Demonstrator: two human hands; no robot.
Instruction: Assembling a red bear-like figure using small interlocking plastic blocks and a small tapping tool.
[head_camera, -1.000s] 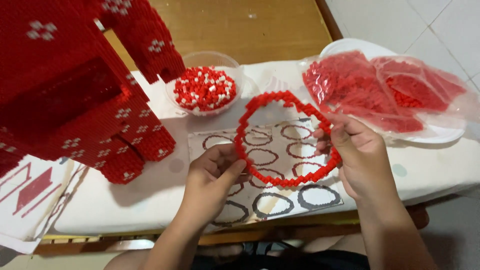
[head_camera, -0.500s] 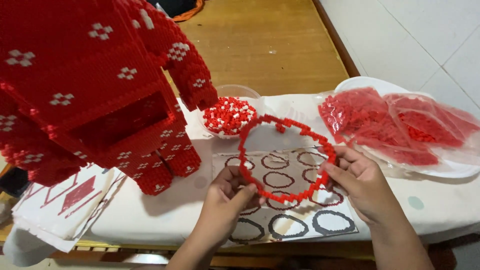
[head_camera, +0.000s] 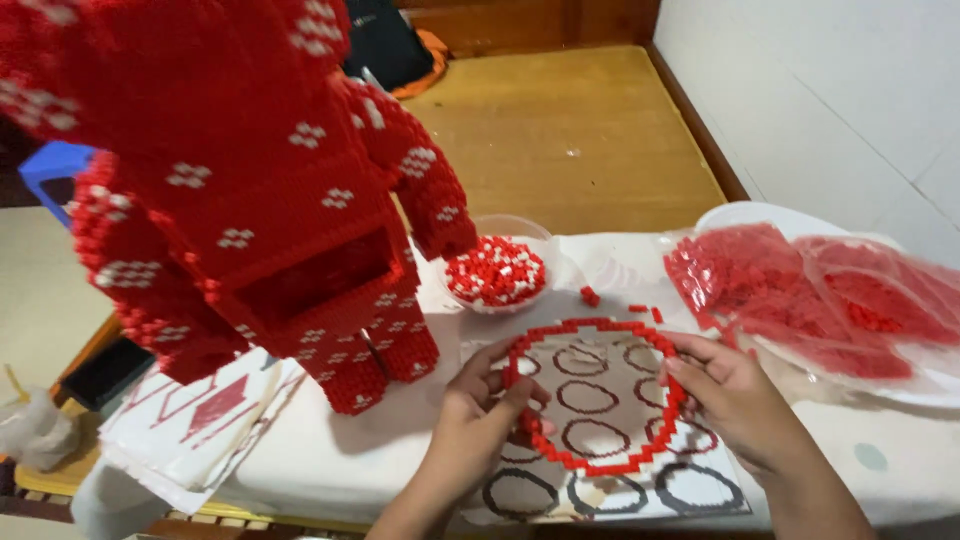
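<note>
Both my hands hold a red ring (head_camera: 590, 330) built of small bricks, tilted above a printed sheet (head_camera: 640, 485) showing several ring outlines. My left hand (head_camera: 480, 405) pinches the ring's left side and my right hand (head_camera: 730, 395) grips its right side. A large red brick-built figure (head_camera: 240, 180) with white dot patterns stands at the left. Behind the ring sits a clear bowl (head_camera: 497, 270) of red and white bricks.
Clear bags of red bricks (head_camera: 800, 300) lie on a white plate (head_camera: 745, 213) at the right. A few loose red bricks (head_camera: 590, 296) lie near the bowl. A booklet with red diamond prints (head_camera: 195, 420) rests at the left, on the white table (head_camera: 330, 460).
The camera has tilted up and left, so the figure fills more of the view. The ring stays in both hands and now sits lower in the picture, over the sheet.
</note>
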